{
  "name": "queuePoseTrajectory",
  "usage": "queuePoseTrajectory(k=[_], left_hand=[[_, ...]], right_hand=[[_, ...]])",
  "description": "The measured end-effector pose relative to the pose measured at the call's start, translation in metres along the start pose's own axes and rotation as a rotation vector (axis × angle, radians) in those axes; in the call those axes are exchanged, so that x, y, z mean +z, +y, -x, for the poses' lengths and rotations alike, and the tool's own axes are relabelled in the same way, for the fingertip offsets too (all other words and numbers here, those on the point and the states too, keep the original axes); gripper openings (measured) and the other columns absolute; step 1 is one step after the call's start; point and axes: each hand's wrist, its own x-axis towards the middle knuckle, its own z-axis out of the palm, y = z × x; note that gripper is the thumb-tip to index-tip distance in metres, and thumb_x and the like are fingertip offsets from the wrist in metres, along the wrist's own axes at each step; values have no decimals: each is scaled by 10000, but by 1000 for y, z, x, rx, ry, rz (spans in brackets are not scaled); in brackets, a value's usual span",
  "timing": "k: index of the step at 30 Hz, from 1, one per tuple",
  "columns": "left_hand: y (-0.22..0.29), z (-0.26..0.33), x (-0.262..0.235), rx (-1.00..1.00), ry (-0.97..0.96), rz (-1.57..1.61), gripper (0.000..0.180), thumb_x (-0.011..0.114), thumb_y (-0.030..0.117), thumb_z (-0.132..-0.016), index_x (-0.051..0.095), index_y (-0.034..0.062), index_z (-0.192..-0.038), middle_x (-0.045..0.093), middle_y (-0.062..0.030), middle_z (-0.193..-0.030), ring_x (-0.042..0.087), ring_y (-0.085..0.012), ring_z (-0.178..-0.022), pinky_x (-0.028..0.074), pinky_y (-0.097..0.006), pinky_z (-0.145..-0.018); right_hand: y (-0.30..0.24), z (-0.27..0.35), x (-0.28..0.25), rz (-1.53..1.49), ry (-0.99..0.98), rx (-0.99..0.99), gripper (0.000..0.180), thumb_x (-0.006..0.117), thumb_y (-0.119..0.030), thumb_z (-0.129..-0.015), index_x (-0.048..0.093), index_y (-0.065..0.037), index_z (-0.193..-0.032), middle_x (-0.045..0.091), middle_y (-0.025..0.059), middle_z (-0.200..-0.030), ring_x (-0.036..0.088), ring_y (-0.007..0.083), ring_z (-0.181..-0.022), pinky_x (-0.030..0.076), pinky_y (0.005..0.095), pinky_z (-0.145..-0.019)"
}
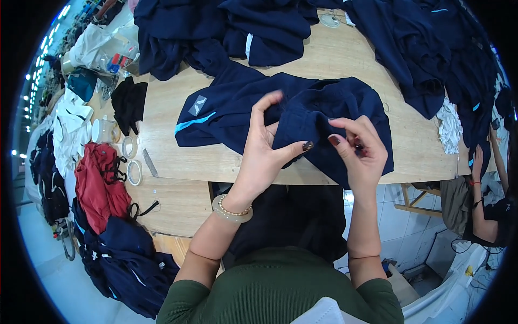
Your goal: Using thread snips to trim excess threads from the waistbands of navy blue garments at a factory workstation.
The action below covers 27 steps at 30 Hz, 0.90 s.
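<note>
Across the table in front of me lies a navy garment, apparently trousers (237, 100), with a light-blue stripe and a small grey patch at its left end. At its gathered waistband my left hand (261, 146) grips the cloth, thumb in front and some fingers hidden behind the fabric; the index finger points up. My right hand (364, 151) hovers over the bunched part with curled fingers. Its thumb and index tips come close together, and whatever they pinch is too small to make out.
Navy garments pile up at the far side (178, 32) and far right (410, 48). On the left are tape rolls (134, 173), a grey blade-like tool (150, 163), black cloth (128, 105) and a red garment (97, 183). A co-worker's hand (477, 164) touches navy cloth at right.
</note>
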Motion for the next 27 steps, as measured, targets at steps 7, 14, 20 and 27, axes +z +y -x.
queuePoseTrajectory(k=[7,14,20,27], left_hand=[[-11,-12,0,346,-9,-543,709,747,-62,-771,467,65,-1410,614,-8,-1215,556,-69,-992,452,-207,-828],[-20,-7,2,145,44,-349,396,739,-5,-807,633,31,-1187,637,17,-1001,436,-51,-775,380,-181,-680],[-13,-5,7,95,58,-88,485,725,-58,-789,568,-3,-1245,617,-36,-1128,565,-65,-979,455,-189,-829],[-14,-6,6,274,11,-419,400,711,-50,-800,616,10,-1184,648,-29,-1068,566,-66,-950,469,-199,-798]], right_hand=[[2,-12,21,163,8,-169,158,679,113,-773,675,1,-885,497,16,-755,427,89,-645,335,222,-562],[2,-17,9,-73,158,84,104,636,1,-897,563,21,-826,528,25,-805,480,75,-712,375,195,-625],[-4,-8,0,82,-72,1,257,702,111,-748,691,-20,-969,537,31,-811,500,90,-692,398,204,-612],[-1,-15,16,191,-115,-137,135,645,102,-817,595,12,-905,535,37,-827,540,103,-727,448,222,-639]])
